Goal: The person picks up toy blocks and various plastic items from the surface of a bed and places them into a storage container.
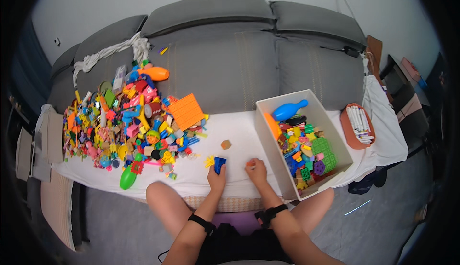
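Observation:
My left hand [217, 178] is closed around a blue toy block [220, 164], held just above the white cloth on the sofa seat. Beside its thumb is a yellow gear-like toy piece [209, 161]; whether the hand touches it, I cannot tell. With bent fingers my right hand [258, 171] pinches a small orange-red toy piece [250, 164], partly hidden by the fingertips. Beyond the hands, a wooden block [225, 144] lies alone on the cloth. To the right, a pale storage box [265, 135] holds mixed toys and a blue toy bowling pin [289, 110].
A large heap of mixed toys [129, 121] covers the left of the seat, with an orange studded plate [187, 112] at its right edge. A green toy pin [128, 178] lies near the front edge. Right of the box stands an orange-brown basket [355, 143] of white markers.

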The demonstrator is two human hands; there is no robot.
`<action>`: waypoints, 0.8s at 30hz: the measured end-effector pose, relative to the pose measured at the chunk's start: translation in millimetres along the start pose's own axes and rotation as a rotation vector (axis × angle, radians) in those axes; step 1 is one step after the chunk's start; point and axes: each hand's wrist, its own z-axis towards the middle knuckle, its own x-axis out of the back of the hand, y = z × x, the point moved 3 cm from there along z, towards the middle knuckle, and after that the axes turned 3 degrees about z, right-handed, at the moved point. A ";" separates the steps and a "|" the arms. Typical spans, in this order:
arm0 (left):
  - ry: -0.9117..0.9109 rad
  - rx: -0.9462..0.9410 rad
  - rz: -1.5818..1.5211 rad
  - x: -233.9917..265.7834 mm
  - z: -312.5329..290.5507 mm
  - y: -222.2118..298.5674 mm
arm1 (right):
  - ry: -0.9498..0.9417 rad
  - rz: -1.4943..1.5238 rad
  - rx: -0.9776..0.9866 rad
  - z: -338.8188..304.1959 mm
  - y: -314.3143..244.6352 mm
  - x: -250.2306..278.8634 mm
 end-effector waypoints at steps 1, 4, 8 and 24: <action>-0.001 0.161 -0.239 -6.7 3.5 4.8 | -0.003 0.101 -0.049 0.2 -26.2 8.3; -0.100 0.327 -0.694 -36.0 10.7 74.4 | 0.169 0.390 -0.025 12.8 -81.8 64.6; -0.353 0.032 -0.741 -71.1 22.7 164.3 | 0.576 0.169 0.120 25.4 -123.1 137.1; 0.131 -0.049 -0.233 55.3 71.3 -22.0 | -0.113 0.091 0.321 39.2 -143.0 -45.2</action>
